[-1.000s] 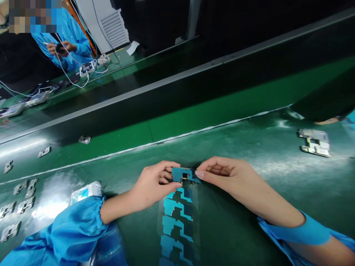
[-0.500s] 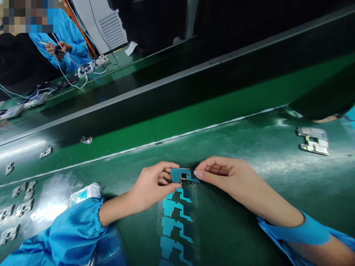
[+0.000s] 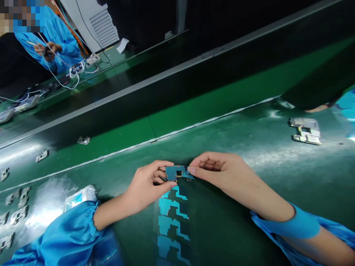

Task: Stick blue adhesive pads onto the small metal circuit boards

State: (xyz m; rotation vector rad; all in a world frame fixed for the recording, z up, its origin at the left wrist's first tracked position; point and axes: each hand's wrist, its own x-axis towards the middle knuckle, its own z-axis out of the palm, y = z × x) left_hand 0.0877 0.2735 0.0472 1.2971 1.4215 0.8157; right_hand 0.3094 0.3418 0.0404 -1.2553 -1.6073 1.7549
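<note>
A small blue circuit board [image 3: 177, 172] is held just above the green table between both hands. My left hand [image 3: 146, 184] pinches its left end with thumb and fingers closed. At the board's right end, my right hand [image 3: 219, 171] grips with fingers curled. Directly below the board lies a clear strip [image 3: 172, 221] carrying several light-blue stepped stickers, running toward me.
More circuit boards [image 3: 306, 130] lie at the right. Small metal parts [image 3: 16, 205] sit at the left beside clear plastic bags [image 3: 77, 197]. A conveyor belt [image 3: 194, 111] runs beyond the white line. A person in a blue smock [image 3: 47, 48] works with cables at the far left.
Both hands and the board have shifted slightly left and up in the picture as the view moved; the grip is unchanged.
</note>
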